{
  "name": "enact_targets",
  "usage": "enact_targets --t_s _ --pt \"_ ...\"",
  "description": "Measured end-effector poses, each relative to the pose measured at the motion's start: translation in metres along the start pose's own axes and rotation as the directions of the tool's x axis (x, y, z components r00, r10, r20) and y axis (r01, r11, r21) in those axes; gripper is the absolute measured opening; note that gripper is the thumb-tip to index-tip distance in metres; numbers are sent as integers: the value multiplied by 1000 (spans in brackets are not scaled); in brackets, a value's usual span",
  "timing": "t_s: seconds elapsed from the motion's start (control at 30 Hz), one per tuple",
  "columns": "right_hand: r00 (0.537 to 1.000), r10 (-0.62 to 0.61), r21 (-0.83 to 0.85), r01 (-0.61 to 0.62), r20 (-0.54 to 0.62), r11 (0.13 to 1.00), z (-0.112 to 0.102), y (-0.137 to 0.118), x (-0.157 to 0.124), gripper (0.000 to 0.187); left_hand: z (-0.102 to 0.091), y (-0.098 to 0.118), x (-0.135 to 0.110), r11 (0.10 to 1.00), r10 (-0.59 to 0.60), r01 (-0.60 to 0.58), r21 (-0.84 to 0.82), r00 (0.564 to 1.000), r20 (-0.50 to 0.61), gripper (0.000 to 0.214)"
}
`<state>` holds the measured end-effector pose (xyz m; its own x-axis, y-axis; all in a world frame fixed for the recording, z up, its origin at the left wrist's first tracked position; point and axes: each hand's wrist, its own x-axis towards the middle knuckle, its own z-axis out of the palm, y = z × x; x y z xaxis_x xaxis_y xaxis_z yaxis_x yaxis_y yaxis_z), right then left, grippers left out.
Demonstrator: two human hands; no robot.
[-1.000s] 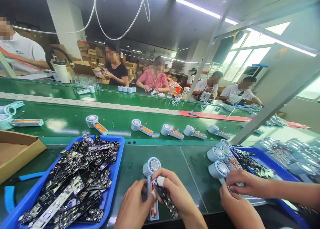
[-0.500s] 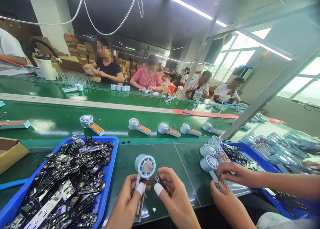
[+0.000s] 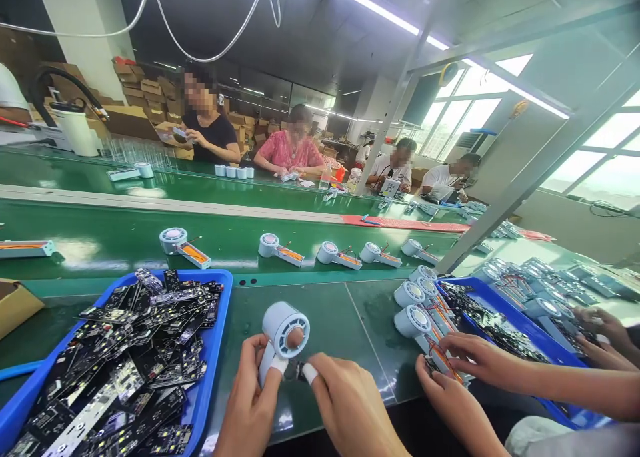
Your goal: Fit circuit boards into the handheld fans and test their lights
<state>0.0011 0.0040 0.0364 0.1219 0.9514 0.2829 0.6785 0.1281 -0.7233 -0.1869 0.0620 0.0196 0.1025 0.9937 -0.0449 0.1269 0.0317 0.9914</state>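
A light-blue handheld fan [image 3: 285, 329] with a round slotted head is gripped by its handle in my left hand [image 3: 253, 394]. White tape or a finger cot covers that thumb. Close to the fan's handle, my right hand [image 3: 350, 397] pinches a small dark circuit board [image 3: 300, 370] between thumb and fingers; its thumb is covered in white too. Most of the board is hidden behind the fingers. To my left, a blue tray [image 3: 227, 310] holds a heap of black circuit boards [image 3: 155, 344].
A co-worker's hands [image 3: 460, 370] work on a similar fan at right, beside a blue tray [image 3: 480, 290] of boards. Several fans [image 3: 280, 249] lie along the green conveyor belt [image 3: 125, 220]. A metal post [image 3: 500, 184] slants up at right. A cardboard box [image 3: 17, 307] stands at left.
My left hand has tilted the fan so its head faces more to the right. My right hand has turned over, its back now showing, and the board is less visible. The view has shifted slightly.
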Motion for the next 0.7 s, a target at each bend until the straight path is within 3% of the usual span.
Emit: enact_targets --t_s 0.17,0.27,0.37,0.4,0.47,0.53,0.6,0.7 --pt "991 -39 76 49 -128 996 -78 71 -20 32 -5 5 3 998 -45 48 -29 993 109 28" --pt "966 -51 129 86 -255 988 -96 93 -31 51 -8 4 3 965 -136 175 -196 971 197 29" --pt "965 49 258 20 -258 966 -69 74 -33 63 -9 -2 5 885 -242 326 -332 932 269 36" --pt "975 99 321 -30 -200 947 -53 60 -31 63 -9 -5 5 859 -258 353 -371 924 281 38" --pt "983 177 453 -178 45 873 -16 29 -25 51 -8 -9 5 807 -256 371 -459 921 295 41" --pt "974 176 478 -225 145 849 18 3 -18 31 -7 -11 3 764 -251 372 -527 924 287 43" --pt "964 178 490 -254 197 834 42 -13 -12 28 -5 -9 -1 760 -259 368 -536 927 270 46" --pt "950 191 503 -293 245 813 60 -19 -7 36 -2 -3 -8 840 -230 306 -448 949 217 55"
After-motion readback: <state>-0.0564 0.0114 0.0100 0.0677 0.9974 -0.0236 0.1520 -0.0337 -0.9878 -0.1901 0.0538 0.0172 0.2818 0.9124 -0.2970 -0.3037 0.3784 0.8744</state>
